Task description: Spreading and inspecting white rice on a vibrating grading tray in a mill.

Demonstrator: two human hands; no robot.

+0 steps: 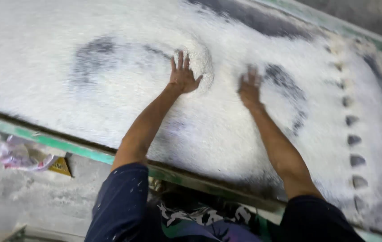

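- A tabletop point(43, 140) with a green edge carries a wide white layer of grains point(209, 130), dark patches showing through.
- The left hand point(183, 75) lies flat, fingers spread, against a small heap point(201, 60).
- The right hand point(249, 86) presses on the grains, blurred; open, it seems.
- Crumpled wrapper point(18, 154) on the floor.

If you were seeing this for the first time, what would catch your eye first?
Most striking is the wide layer of white grains covering the big flat surface, with dark bare patches swept through it. Both bare hands press into it at the middle: the left hand beside a small heaped mound, the right hand blurred. A row of dark dents runs down the right side.
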